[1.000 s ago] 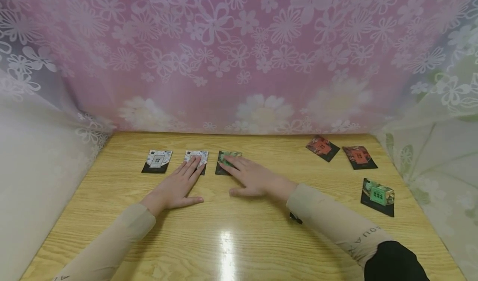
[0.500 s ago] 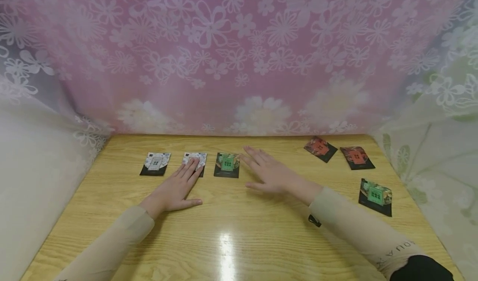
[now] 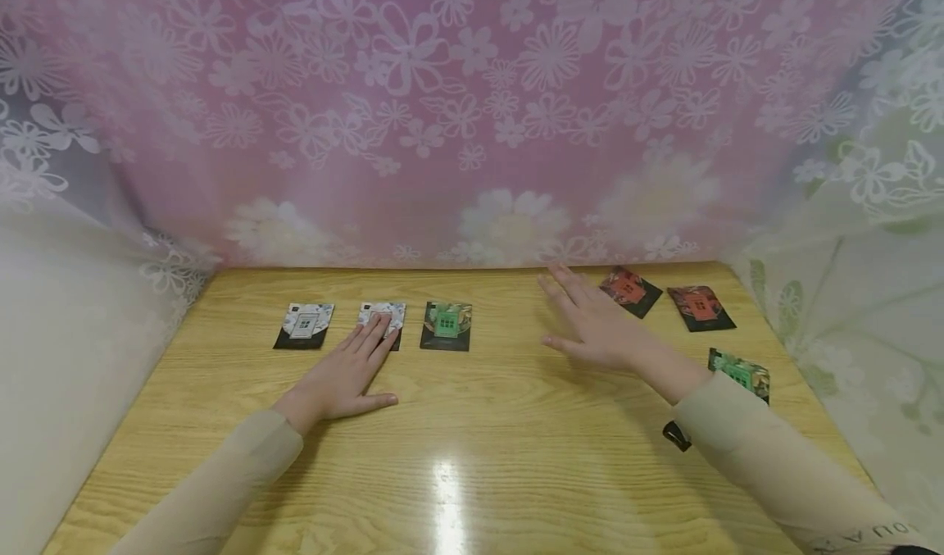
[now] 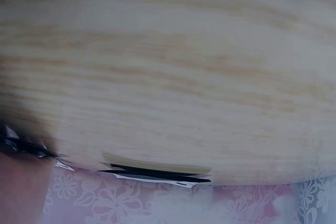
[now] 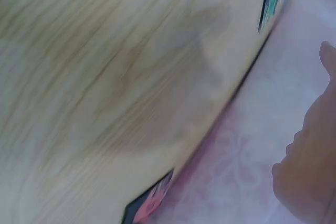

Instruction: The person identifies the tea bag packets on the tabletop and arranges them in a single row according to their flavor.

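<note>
The green card (image 3: 446, 325) lies flat on the tabletop (image 3: 472, 457), third in a row with two white cards. The right hand (image 3: 601, 325), which lay on this card a second ago, has left it and moved away to the right; it now hovers with fingers spread and straight, holding nothing, close to the first red card (image 3: 628, 290). By this the green card seems to be placed, and the hand is likely going for one of the cards on the right.

The green card's long axis runs away from the person, toward the pink curtain (image 3: 472, 112), with its black edge nearest the person, parallel to its two neighbours.

Just left of the green card is the second white card (image 3: 383, 320); the left hand (image 3: 347, 375) rests flat on the tabletop, fingers straight, fingertips touching this card. Further left is the first white card (image 3: 304, 325). Far right of the green card lie a second red card (image 3: 701, 307) and another green card (image 3: 740, 371), partly hidden by the right sleeve (image 3: 782, 473).
</note>
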Motion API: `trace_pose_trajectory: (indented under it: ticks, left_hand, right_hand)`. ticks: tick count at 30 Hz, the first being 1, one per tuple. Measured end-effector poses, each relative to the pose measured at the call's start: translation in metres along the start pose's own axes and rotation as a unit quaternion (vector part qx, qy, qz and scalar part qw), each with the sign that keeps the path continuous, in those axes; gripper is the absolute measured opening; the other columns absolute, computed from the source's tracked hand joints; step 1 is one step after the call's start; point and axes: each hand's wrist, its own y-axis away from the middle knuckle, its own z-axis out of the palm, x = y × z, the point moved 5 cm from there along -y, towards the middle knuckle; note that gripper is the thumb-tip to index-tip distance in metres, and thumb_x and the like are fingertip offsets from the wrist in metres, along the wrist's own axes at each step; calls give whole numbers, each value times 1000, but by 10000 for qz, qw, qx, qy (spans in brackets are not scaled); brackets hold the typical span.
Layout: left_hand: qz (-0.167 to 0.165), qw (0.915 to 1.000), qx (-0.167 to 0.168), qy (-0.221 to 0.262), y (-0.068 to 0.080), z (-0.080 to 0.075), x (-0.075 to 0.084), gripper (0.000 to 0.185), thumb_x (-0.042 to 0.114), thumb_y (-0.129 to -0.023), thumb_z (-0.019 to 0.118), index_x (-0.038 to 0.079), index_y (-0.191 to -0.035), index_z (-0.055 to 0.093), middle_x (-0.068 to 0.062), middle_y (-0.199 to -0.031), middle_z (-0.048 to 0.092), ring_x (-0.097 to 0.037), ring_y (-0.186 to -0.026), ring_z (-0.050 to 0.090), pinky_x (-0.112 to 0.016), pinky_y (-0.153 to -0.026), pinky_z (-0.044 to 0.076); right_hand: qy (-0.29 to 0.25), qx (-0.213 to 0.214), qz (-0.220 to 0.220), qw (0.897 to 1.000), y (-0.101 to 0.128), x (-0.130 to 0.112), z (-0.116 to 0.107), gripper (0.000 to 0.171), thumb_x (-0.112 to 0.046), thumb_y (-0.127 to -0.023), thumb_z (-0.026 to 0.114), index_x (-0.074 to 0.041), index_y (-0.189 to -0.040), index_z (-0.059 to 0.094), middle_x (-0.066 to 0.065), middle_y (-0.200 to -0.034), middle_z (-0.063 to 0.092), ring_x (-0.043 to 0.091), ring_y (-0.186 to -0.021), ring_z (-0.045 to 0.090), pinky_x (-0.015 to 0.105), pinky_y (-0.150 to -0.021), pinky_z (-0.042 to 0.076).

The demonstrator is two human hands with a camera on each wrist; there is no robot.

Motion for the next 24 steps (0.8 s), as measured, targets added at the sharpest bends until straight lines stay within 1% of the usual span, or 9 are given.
trace_pose_trajectory:
  ticks: [4,10,14,17,19,22,24]
  left_hand:
    - [-13,10000,6,39,-1,1,0,107,70,-101,54,5,-172,8,-19,-179,-2,-38,-168,1,-55,-136,14]
    - [7,9999,54,113,-2,0,2,106,68,-101,55,4,-171,10,-21,-179,-1,-39,-167,2,-57,-136,15]
    - [2,10000,84,49,-1,1,2,106,70,-101,55,3,-171,12,-22,-179,0,-40,-167,3,-57,-135,17]
    - [-3,9999,115,5,0,1,1,106,71,-100,54,3,-171,13,-23,-179,1,-41,-167,5,-57,-135,18]
    - [26,9998,190,-11,0,1,1,106,71,-100,54,2,-171,15,-23,-179,3,-42,-167,7,-57,-134,20]
    - [52,9997,246,16,0,1,0,105,71,-100,54,2,-170,16,-23,-179,4,-42,-166,8,-58,-134,21]
    - [52,9997,235,18,0,1,0,105,72,-100,54,3,-170,16,-23,-179,4,-42,-166,8,-58,-134,22]
  right_hand:
    - [10,24,297,9996,18,17,-9,93,-52,-107,58,-12,-173,6,23,-179,3,47,-164,9,67,-132,14]
    - [-59,-150,823,9965,49,44,-21,94,-54,-107,56,-14,-173,1,20,-179,-4,46,-165,4,65,-133,9]
    - [-134,-148,1041,9944,69,61,-23,97,-53,-108,56,-15,-173,-5,16,-179,-13,41,-167,-5,63,-134,6]
    - [-175,-119,1171,9929,85,71,-23,98,-51,-108,57,-14,-172,-8,16,-179,-16,38,-167,-10,64,-134,4]
    - [-198,-86,1296,9913,96,77,-22,98,-51,-108,56,-14,-172,-8,16,-179,-16,38,-167,-11,62,-135,1]
    - [-151,-6,1377,9904,112,85,-21,96,-50,-109,55,-8,-172,-5,23,-178,-10,42,-166,-8,59,-136,-3]
    - [-142,43,1437,9895,122,90,-19,96,-50,-109,55,-6,-172,-4,26,-178,-6,42,-166,-8,56,-136,-6]
